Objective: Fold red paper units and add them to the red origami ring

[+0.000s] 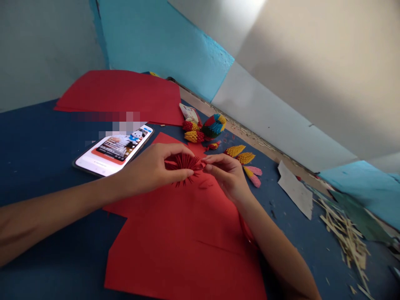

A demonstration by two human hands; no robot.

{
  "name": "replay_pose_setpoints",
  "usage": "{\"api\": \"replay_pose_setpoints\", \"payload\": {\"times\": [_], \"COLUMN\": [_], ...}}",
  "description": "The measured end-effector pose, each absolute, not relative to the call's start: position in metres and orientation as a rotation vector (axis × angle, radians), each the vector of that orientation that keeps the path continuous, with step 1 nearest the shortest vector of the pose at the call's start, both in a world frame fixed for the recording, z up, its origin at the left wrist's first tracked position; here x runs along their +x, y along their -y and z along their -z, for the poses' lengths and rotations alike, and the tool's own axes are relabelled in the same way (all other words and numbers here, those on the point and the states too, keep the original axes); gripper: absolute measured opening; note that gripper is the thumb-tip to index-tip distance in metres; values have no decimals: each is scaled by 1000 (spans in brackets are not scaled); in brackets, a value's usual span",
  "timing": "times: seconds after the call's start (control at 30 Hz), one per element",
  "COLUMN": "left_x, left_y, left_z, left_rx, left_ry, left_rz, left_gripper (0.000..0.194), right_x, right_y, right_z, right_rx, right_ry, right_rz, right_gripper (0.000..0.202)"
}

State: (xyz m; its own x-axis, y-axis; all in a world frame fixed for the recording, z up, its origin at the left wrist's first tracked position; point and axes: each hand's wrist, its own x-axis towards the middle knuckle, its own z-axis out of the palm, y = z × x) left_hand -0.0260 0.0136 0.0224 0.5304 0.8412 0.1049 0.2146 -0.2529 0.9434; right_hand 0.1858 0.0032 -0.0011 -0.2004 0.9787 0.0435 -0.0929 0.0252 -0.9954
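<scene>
My left hand (159, 164) is closed around the left side of a spiky red folded-paper piece (186, 163), its many points fanned outward. At the right edge of that piece, my right hand (227, 173) pinches a small red folded paper (202, 165) between thumb and fingertips. The small paper touches or nearly touches the spiky piece; I cannot tell which. Both hands are above red paper sheets (184, 246) spread over the blue table. A few tiny red scraps lie on the sheet just under the hands.
A lit phone (115, 150) lies left of my left hand. More red sheets (121, 93) are at the back. Colourful folded-paper pieces (214, 126) and yellow and pink ones (245, 157) sit behind my right hand. Pale paper strips (345, 233) and a grey sheet (295, 187) lie right.
</scene>
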Motion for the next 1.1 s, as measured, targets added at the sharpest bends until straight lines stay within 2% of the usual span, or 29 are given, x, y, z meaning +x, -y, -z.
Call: {"api": "replay_pose_setpoints", "payload": {"times": [0.37,0.8,1.1], "left_x": [-27,-27,-26], "left_y": [-12,-11,-12], "left_z": [-25,-26,-21], "left_rx": [1821,1789,1846], "left_ry": [-936,-883,-946], "left_rz": [-733,-579,-659], "left_gripper": [21,15,14], "right_x": [179,187,172], "right_y": [-2,2,8], "right_z": [2,-9,-9], "right_rx": [-981,-1131,-1179], "right_ry": [1180,1560,1313], "right_rz": [-1411,-1346,-1365], "right_gripper": [14,9,23]}}
